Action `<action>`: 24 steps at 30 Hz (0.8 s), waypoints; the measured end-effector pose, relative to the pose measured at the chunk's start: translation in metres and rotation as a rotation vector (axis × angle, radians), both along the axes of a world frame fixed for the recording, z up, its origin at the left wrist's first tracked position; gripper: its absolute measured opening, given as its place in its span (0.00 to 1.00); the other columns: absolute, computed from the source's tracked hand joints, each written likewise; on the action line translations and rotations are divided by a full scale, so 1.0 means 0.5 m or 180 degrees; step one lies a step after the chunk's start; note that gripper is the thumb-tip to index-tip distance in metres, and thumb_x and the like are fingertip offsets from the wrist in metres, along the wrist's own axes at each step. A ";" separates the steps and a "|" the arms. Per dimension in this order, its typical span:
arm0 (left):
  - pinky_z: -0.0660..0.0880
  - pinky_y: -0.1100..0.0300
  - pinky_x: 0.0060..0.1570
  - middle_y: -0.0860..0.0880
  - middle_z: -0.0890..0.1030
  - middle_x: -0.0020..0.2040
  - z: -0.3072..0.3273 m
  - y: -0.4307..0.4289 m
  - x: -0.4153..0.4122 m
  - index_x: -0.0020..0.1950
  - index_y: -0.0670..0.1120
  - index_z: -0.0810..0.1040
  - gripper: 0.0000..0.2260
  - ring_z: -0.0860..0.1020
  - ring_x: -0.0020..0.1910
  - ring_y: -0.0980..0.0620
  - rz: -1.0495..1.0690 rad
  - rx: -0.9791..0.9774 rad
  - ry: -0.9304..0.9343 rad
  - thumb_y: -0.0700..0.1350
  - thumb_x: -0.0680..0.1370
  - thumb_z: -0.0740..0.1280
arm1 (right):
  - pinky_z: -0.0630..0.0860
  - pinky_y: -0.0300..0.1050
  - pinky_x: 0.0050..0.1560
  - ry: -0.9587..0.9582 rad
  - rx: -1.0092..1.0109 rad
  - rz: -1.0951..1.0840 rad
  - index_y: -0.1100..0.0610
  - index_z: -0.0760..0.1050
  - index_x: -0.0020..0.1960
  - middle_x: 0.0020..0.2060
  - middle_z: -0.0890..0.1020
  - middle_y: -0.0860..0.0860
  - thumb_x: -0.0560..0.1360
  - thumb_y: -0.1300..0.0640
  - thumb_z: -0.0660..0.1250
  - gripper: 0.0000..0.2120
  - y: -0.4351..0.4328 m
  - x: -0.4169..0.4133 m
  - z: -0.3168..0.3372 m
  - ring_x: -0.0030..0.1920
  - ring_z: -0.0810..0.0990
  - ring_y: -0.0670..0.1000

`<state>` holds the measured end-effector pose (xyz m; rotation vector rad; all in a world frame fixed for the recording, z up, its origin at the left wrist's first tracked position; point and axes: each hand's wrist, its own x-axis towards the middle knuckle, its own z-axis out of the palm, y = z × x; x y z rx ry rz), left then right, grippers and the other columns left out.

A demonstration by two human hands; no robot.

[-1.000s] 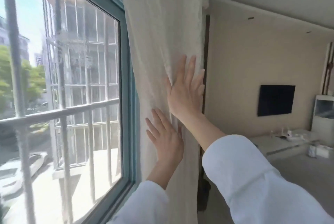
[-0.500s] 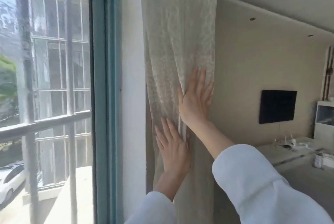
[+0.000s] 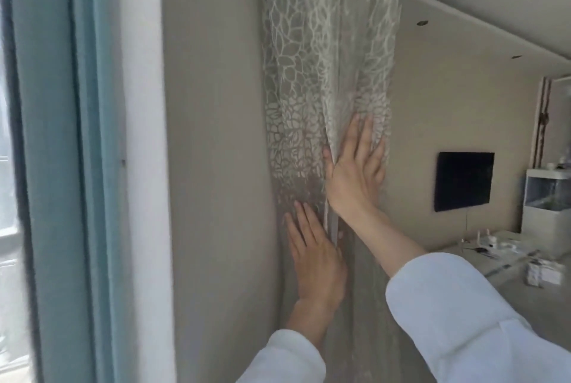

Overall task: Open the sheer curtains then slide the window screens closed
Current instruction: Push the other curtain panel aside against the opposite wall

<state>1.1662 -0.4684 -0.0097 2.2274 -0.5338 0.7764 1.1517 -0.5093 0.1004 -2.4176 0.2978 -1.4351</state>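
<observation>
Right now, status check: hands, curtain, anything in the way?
Left hand flat on the sheer curtain, fingers spread. Right hand flat above it, thumb in a fold. Curtain bunched against the wall, clear of the teal window frame. Nothing in the way.

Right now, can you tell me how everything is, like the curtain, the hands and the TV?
sheer curtain: bunched up against the wall, clear of the window
left hand: flat, fingers spread, pressing the curtain
right hand: flat, pressing the curtain higher up
window frame: only its edge shows
TV: screen dark
</observation>
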 end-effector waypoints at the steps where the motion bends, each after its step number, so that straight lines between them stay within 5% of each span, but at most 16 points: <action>1: 0.38 0.52 0.71 0.51 0.32 0.69 0.004 -0.006 0.017 0.65 0.45 0.29 0.28 0.34 0.72 0.42 -0.0059 -0.0062 0.0030 0.43 0.80 0.50 | 0.47 0.64 0.70 -0.0014 -0.0016 -0.0011 0.54 0.35 0.74 0.75 0.39 0.53 0.79 0.45 0.46 0.30 -0.005 0.015 0.002 0.73 0.42 0.63; 6: 0.38 0.55 0.70 0.52 0.32 0.68 0.006 -0.067 0.133 0.64 0.47 0.29 0.23 0.34 0.72 0.45 -0.0021 -0.0375 -0.0053 0.49 0.80 0.44 | 0.47 0.65 0.69 -0.0046 -0.0008 0.0075 0.54 0.35 0.74 0.75 0.38 0.53 0.79 0.45 0.46 0.30 -0.052 0.136 0.011 0.73 0.42 0.64; 10: 0.37 0.56 0.70 0.51 0.31 0.68 0.024 -0.123 0.216 0.63 0.46 0.26 0.33 0.27 0.66 0.47 0.0077 -0.0360 -0.0067 0.62 0.64 0.18 | 0.47 0.65 0.69 -0.0061 -0.0099 0.0052 0.54 0.35 0.73 0.75 0.38 0.54 0.79 0.45 0.46 0.30 -0.098 0.232 0.026 0.73 0.41 0.64; 13: 0.32 0.57 0.67 0.50 0.30 0.68 0.016 -0.152 0.281 0.63 0.45 0.26 0.22 0.27 0.67 0.47 0.0089 -0.0241 -0.0050 0.54 0.77 0.32 | 0.47 0.66 0.70 0.0036 -0.0054 0.0092 0.54 0.34 0.73 0.75 0.38 0.53 0.79 0.45 0.46 0.30 -0.131 0.289 0.020 0.73 0.40 0.63; 15: 0.34 0.57 0.68 0.51 0.30 0.69 0.018 -0.172 0.327 0.64 0.47 0.27 0.24 0.27 0.66 0.50 -0.0012 -0.0295 0.0055 0.48 0.81 0.44 | 0.46 0.66 0.70 0.0053 -0.0023 0.0123 0.54 0.34 0.73 0.74 0.37 0.53 0.80 0.46 0.46 0.30 -0.154 0.329 0.018 0.73 0.39 0.63; 24: 0.40 0.54 0.70 0.54 0.29 0.70 0.059 -0.214 0.475 0.69 0.46 0.29 0.34 0.30 0.69 0.53 0.0024 -0.0331 0.0139 0.54 0.80 0.55 | 0.46 0.65 0.70 -0.0125 0.0025 0.0214 0.53 0.35 0.73 0.75 0.38 0.53 0.80 0.49 0.50 0.31 -0.178 0.476 0.053 0.72 0.41 0.65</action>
